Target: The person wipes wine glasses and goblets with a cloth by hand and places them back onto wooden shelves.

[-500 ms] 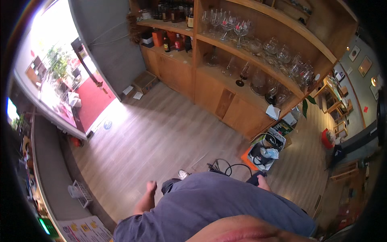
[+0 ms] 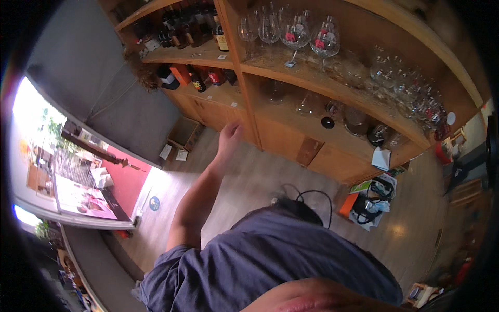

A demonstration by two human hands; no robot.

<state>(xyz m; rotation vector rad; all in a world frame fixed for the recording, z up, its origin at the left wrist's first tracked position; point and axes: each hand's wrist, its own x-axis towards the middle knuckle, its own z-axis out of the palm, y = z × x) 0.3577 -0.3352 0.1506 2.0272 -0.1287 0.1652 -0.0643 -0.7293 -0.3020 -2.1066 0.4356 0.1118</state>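
Note:
My left arm stretches forward, and my left hand (image 2: 231, 135) is raised in front of the wooden cabinet (image 2: 283, 135), apart from its doors and shelves as far as I can tell. Its fingers look curled closed, with nothing seen in them. Hidden from view is my right hand, behind my body in the grey-blue shirt (image 2: 280, 242). Just ahead of my body a dark, blurred shape (image 2: 296, 208) shows, which I cannot make out. A black cable (image 2: 330, 203) loops over the floor beside it.
Stemmed glasses (image 2: 325, 39) crowd the upper shelf, with bottles (image 2: 196, 80) on the left shelves. A cardboard box (image 2: 185, 132) sits by the grey wall. On the right stands a filled orange-and-white bag (image 2: 366, 205). The bright doorway (image 2: 125, 174) lies left.
My left hand has swung forward and up from near my side. My right hand, earlier on a dark object, has gone out of view. The cabinet appears nearer.

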